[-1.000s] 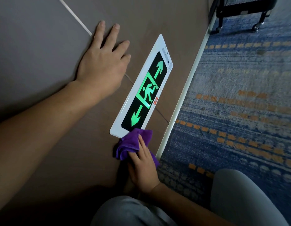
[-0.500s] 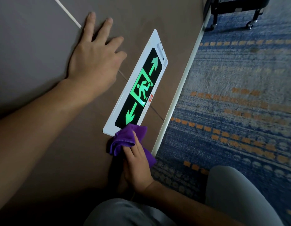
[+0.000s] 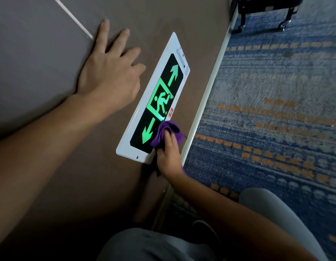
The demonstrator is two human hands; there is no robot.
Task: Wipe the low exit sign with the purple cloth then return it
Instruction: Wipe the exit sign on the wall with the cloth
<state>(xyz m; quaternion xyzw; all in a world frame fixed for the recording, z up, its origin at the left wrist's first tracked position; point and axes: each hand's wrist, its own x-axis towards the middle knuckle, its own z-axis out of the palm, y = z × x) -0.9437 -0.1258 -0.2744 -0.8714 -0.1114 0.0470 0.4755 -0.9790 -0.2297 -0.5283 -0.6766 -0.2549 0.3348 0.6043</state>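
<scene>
Both forearms are bare to the frame edge with no sleeve showing, the left hand point(image 3: 108, 76) and right hand point(image 3: 168, 155) wear no gloves, rings or watch, and the legs are clad in plain grey trousers point(image 3: 272, 210), with a dark shoe point(image 3: 203, 226) partly visible between the knees.

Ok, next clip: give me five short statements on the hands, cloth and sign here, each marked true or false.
1. The right hand holds the purple cloth against the exit sign. True.
2. The left hand grips the sign's frame. False: it lies flat on the wall beside the sign.
3. The sign is unlit. False: its green arrows and running figure glow.
4. The cloth sits at the sign's near end, by the lower arrow. True.
5. The floor is bare tile. False: it is blue patterned carpet.
</scene>
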